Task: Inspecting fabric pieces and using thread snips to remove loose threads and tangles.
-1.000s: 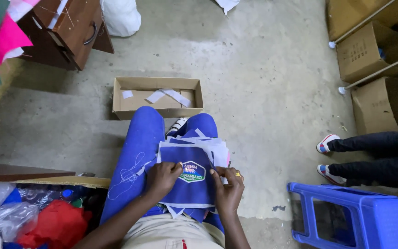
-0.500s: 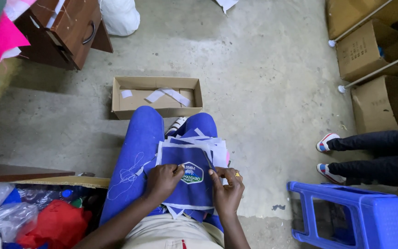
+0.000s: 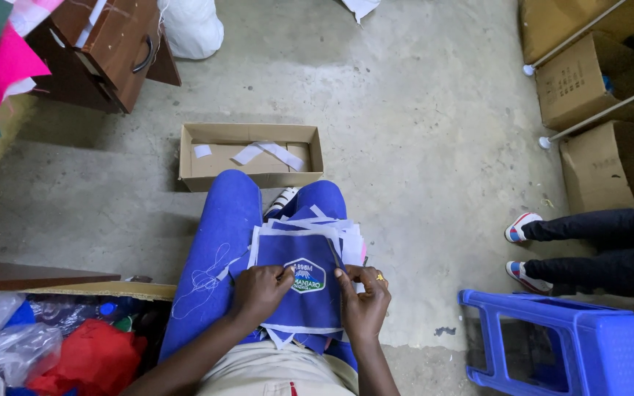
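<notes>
Concrete floor (image 3: 420,147) fills most of the head view, grey and stained. Cardboard cartons (image 3: 588,103) are stacked along the upper right edge, and a dark wooden cabinet (image 3: 111,51) with a curved drawer handle stands at upper left beside a white sack (image 3: 192,28). A blue plastic stool (image 3: 566,345) occupies the lower right corner; just above it, a second person's legs (image 3: 603,246) in dark trousers and white sneakers extend in from the right. Clear plastic bags and a red bag (image 3: 89,356) lie at lower left. A shallow open cardboard box (image 3: 251,155) sits on the floor just beyond the seated person's knees and contains a few white fabric strips (image 3: 269,152). The person's thighs, in blue trousers (image 3: 221,235), carry a stack of blue fabric pieces (image 3: 306,282) with white backing edges; the top piece bears an embroidered hexagonal badge (image 3: 306,275). The left hand (image 3: 262,293) pinches the top piece at the badge's left side, fingers curled narrow. The right hand (image 3: 365,297), wearing a gold ring (image 3: 380,277), pinches the same piece at the badge's right edge, fingers likewise closed on the cloth.
</notes>
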